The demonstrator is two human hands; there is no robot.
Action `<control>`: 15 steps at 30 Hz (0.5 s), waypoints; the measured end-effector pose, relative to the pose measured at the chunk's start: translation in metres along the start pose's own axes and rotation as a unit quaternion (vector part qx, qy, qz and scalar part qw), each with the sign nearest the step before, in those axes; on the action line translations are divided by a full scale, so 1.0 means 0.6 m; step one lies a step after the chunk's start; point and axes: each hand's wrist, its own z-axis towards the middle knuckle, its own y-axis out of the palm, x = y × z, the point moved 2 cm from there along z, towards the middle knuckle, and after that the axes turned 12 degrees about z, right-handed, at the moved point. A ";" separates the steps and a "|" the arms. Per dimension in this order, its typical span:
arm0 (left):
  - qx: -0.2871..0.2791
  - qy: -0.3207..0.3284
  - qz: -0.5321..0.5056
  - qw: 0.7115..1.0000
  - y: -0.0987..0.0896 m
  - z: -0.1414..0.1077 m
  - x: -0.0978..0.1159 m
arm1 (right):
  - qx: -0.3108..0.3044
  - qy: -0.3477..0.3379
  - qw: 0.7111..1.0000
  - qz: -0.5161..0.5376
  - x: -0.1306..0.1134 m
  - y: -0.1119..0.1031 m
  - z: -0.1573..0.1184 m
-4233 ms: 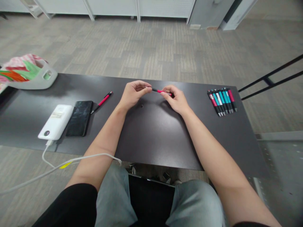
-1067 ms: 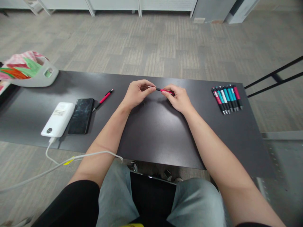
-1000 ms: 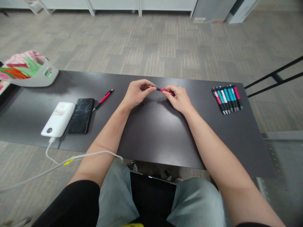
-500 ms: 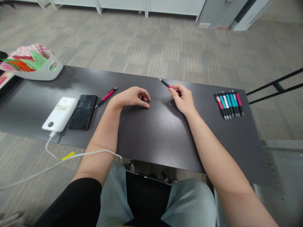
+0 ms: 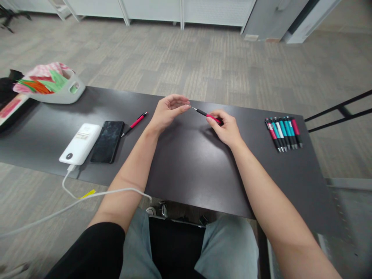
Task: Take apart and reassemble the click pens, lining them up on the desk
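My right hand (image 5: 225, 126) is closed around the red barrel of a pen (image 5: 202, 112) with a black grip and a thin metal tip, held above the dark table (image 5: 197, 166). The tip points left. My left hand (image 5: 170, 110) reaches to that tip with its thumb and fingers slightly apart; whether they touch it I cannot tell. Left of my left forearm, a second red and black pen (image 5: 135, 124) lies on the table. Several red, teal and white pens (image 5: 284, 133) rest side by side in a row at the right.
A black phone (image 5: 107, 141) lies beside a white power bank (image 5: 80, 143), whose white cable (image 5: 116, 190) crosses over my left forearm. A pale basket (image 5: 65, 93) with colourful packets stands at the far left. Black metal bars (image 5: 343, 112) are beyond the right edge.
My left hand has moved up and right to the pen's tip, its fingers straightening. The right hand keeps the pen, now tilted a little flatter. The camera view has shifted slightly.
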 end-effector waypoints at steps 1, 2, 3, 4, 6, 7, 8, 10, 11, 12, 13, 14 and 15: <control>0.000 -0.003 -0.002 1.000 0.001 0.000 0.000 | -0.002 0.001 1.000 -0.001 -0.002 0.001 0.000; -0.005 -0.005 -0.004 1.000 0.002 -0.001 0.001 | -0.003 0.000 1.000 0.000 -0.004 0.001 0.000; -0.012 -0.006 -0.007 1.000 0.003 -0.001 0.002 | -0.004 -0.002 1.000 0.002 -0.005 0.001 0.000; -0.019 -0.006 -0.009 1.000 0.004 -0.002 0.003 | -0.005 -0.005 1.000 0.004 -0.005 0.002 0.000; -0.030 -0.006 -0.006 1.000 0.006 -0.004 0.006 | -0.007 -0.007 1.000 0.005 -0.005 0.002 0.000; -0.032 -0.005 -0.002 0.999 0.006 -0.005 0.007 | -0.008 -0.007 1.000 0.004 -0.005 0.002 0.000; -0.033 -0.004 0.002 0.999 0.005 -0.005 0.007 | -0.008 -0.006 1.000 0.001 -0.004 0.001 0.000; -0.030 0.002 0.011 0.999 0.000 -0.005 0.008 | -0.007 -0.003 1.000 -0.004 -0.003 0.001 -0.001; -0.029 0.004 0.015 0.999 -0.002 -0.005 0.009 | -0.006 -0.003 1.000 -0.006 -0.002 0.000 -0.001; -0.029 0.006 0.018 0.999 -0.004 -0.005 0.009 | -0.006 -0.002 1.000 -0.006 -0.002 0.000 -0.001; -0.031 0.007 0.019 0.999 -0.005 -0.006 0.010 | -0.005 -0.003 1.000 -0.006 -0.001 0.000 -0.002; -0.035 0.006 0.019 0.999 -0.006 -0.006 0.011 | -0.005 -0.005 1.000 -0.004 -0.001 0.000 -0.002; -0.039 0.005 0.018 0.999 -0.006 -0.007 0.012 | -0.006 -0.007 1.000 -0.004 0.000 0.000 -0.002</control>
